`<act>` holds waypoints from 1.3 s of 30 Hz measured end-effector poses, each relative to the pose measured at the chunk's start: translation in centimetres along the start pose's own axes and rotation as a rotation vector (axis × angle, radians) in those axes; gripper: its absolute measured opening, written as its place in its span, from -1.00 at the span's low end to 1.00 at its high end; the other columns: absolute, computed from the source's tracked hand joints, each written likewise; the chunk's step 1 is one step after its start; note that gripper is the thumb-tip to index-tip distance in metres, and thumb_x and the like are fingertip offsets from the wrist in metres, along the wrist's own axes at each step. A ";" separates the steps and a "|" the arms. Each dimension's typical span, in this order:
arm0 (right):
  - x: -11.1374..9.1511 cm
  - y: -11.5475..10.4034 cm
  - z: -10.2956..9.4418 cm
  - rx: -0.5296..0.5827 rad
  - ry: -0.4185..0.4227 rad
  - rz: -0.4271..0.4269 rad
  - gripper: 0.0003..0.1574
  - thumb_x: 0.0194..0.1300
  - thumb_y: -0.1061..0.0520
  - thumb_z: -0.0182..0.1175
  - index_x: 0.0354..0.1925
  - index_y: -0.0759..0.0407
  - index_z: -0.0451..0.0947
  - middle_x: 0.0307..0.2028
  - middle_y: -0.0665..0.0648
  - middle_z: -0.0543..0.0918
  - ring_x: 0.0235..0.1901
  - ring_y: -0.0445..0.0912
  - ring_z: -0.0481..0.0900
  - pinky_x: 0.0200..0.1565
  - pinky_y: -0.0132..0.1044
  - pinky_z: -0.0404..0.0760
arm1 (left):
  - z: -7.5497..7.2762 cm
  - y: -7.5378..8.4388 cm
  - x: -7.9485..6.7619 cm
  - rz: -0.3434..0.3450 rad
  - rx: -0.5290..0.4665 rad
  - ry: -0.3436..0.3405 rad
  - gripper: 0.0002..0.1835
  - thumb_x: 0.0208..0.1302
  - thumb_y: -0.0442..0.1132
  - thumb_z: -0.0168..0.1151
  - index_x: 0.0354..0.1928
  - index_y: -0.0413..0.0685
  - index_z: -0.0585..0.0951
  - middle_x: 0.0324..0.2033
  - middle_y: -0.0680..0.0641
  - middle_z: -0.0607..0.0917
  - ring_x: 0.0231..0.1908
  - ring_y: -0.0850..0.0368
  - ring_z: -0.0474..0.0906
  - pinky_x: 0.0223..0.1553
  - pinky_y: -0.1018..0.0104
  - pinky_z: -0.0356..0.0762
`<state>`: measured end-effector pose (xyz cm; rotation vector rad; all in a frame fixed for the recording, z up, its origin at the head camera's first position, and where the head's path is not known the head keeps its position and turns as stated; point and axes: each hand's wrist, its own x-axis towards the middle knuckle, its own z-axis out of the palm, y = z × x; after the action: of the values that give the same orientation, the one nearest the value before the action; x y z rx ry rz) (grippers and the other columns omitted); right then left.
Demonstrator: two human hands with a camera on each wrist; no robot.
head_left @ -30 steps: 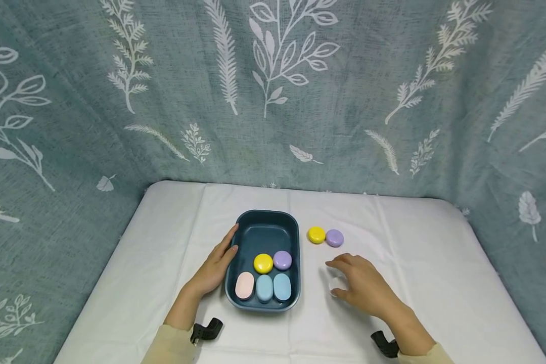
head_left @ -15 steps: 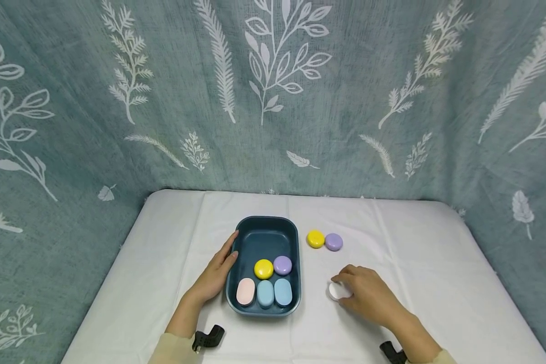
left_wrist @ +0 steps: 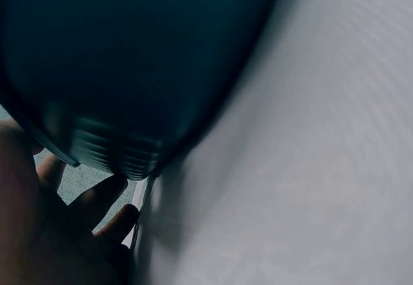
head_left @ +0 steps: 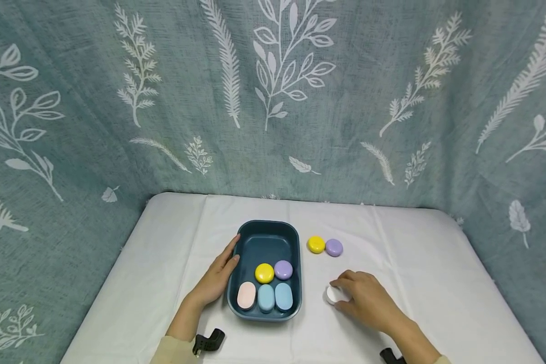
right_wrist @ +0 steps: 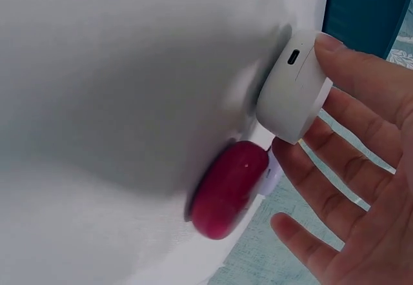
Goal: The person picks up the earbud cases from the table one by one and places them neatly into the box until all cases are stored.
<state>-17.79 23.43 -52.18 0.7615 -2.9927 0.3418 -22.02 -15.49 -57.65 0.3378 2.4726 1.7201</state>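
Note:
My left hand (head_left: 214,279) rests against the left side of a dark blue rectangular tray (head_left: 266,227). Thumb and fingers touch its rim and outer wall. Inside the tray sit a pink case (head_left: 246,296), two light blue cases (head_left: 266,298), a yellow round case (head_left: 264,273) and a purple round one (head_left: 283,270). Right of the tray, my right hand (head_left: 368,298) pinches a white earbud case (right_wrist: 290,88) between thumb and fingers, low at the cloth. A charging port shows on its side. Beside it in the right wrist view lies a magenta rounded case (right_wrist: 230,191), hidden in the head view.
A yellow round case (head_left: 316,244) and a purple one (head_left: 334,247) lie side by side on the white cloth (head_left: 414,253), right of the tray. A green leaf-patterned curtain (head_left: 336,101) hangs behind the table. Black straps circle both wrists.
My right hand has closed its thumb and fingers onto the white earbud case. The left hand stays at the tray. The head view has tilted slightly up.

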 end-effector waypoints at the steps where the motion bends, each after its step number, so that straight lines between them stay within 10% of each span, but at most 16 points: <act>1: 0.1 -0.1 -0.1 -0.006 0.004 -0.010 -0.47 0.08 0.01 0.60 0.04 0.03 0.75 -0.08 -0.09 0.71 -0.03 -0.08 0.68 0.20 0.03 0.59 | 0.0 0.0 0.0 -0.005 -0.001 -0.001 -0.40 0.68 0.08 -0.17 0.66 0.45 0.04 0.66 -0.05 0.06 0.63 -0.21 -0.04 0.56 -0.35 -0.03; 39: 6.9 -4.2 -5.2 -0.029 -0.030 -0.188 -0.46 0.19 -0.03 0.55 0.13 0.03 0.70 0.01 0.02 0.71 -0.03 -0.06 0.67 0.05 -0.04 0.69 | -0.4 -0.4 0.1 -0.012 0.003 0.010 -0.40 0.67 0.10 -0.13 0.64 0.50 0.07 0.64 0.06 0.11 0.63 -0.18 -0.01 0.55 -0.40 -0.04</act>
<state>-22.01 17.73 -45.69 1.0442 -2.9142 0.2801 -22.26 -16.00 -57.89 0.3156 2.4794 1.7173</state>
